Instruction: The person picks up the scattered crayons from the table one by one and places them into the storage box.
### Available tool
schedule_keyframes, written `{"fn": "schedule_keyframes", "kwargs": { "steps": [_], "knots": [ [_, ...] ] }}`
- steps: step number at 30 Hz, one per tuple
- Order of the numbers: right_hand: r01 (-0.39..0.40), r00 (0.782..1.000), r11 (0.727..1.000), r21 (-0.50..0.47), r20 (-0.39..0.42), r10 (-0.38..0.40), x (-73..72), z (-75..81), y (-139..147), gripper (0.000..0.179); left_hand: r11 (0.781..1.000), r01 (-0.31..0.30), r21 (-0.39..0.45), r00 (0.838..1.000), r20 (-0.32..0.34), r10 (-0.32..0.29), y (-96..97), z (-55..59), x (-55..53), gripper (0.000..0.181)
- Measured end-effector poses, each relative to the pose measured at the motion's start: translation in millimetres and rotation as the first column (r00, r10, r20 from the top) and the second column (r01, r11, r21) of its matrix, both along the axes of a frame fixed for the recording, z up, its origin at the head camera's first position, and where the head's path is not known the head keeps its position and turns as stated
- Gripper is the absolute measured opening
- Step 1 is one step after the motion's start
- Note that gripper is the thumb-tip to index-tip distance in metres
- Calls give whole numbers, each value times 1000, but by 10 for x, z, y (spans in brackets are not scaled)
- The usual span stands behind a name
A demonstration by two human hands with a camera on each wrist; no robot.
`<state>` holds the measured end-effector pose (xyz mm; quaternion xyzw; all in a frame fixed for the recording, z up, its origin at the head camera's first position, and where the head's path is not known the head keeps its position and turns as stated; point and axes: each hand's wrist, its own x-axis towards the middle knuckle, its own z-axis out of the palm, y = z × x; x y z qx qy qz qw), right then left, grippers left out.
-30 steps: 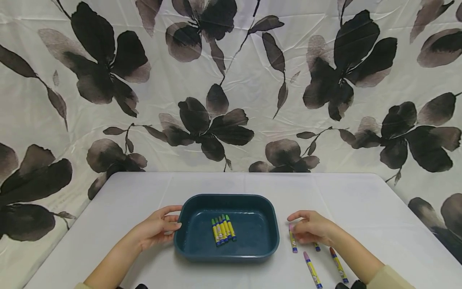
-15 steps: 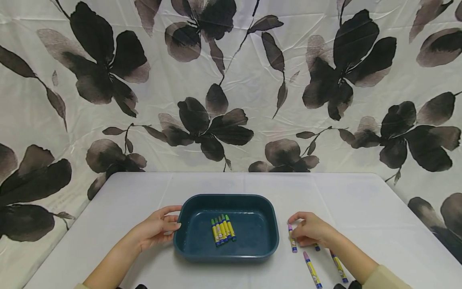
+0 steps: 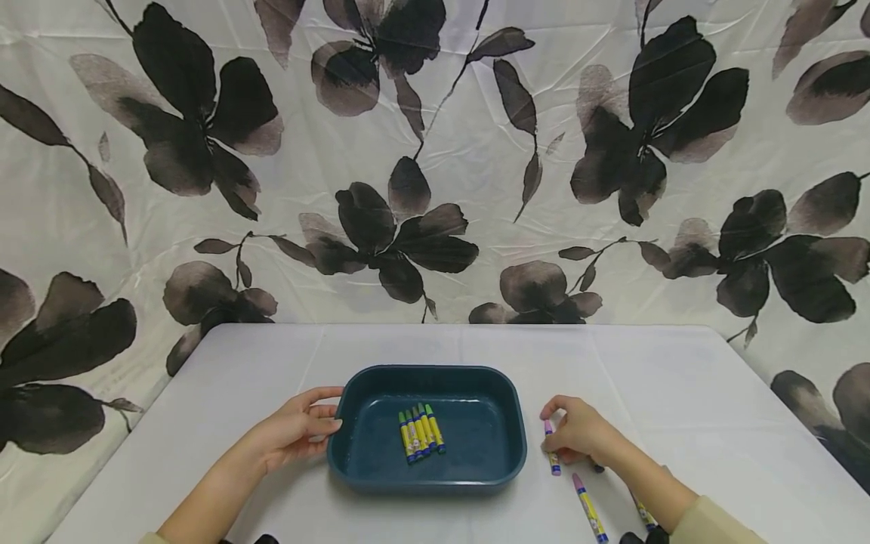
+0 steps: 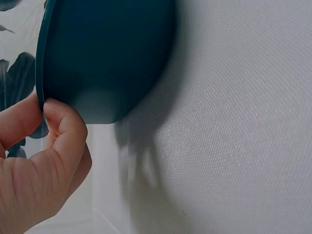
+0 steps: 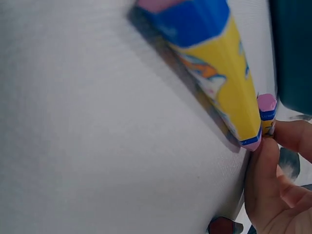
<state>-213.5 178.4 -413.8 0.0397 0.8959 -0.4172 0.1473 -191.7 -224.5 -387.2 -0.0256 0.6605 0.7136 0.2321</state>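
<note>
Evidently, the step in hand is taking up a pink crayon (image 5: 267, 114) from the white table (image 3: 401, 525), just beside the right end of the blue tray (image 3: 479, 438); the right hand (image 3: 583, 432) has its thumb and finger drawn together on the crayon's sides, a narrow pinch rather than a full fist; whether the crayon's whole length rests on the cloth or one end is raised, I cannot tell. Probably the next move calls for a firm pinch and a lift straight up, clear of the second pink crayon (image 3: 590, 508), which lies near, towards the person; two more crayons are partly hidden, one (image 3: 598, 468) by the hand and one (image 3: 644, 515) by the forearm, so the wrist would do well to rise without dragging.

Meanwhile the left hand (image 3: 288, 432) grips the tray's left rim between thumb and finger, seemingly to steady it; inside, apart from the walls, five green-tipped crayons (image 3: 420, 434) lie side by side on the tray floor, slightly tilted in their row.
</note>
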Motion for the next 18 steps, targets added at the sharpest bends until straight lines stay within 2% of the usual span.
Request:
{"fn": "schedule_keyframes", "kwargs": {
  "steps": [7,18],
  "knots": [
    [-4,1000,1000,-28,12,4,-7,22,9,30,1000,-10,-13,1000,1,10,13,30,-1,67],
    [-24,997,980,-196,69,38,-112,36,81,36,1000,-12,-14,1000,-3,12,22,19,6,67]
  ]
}}
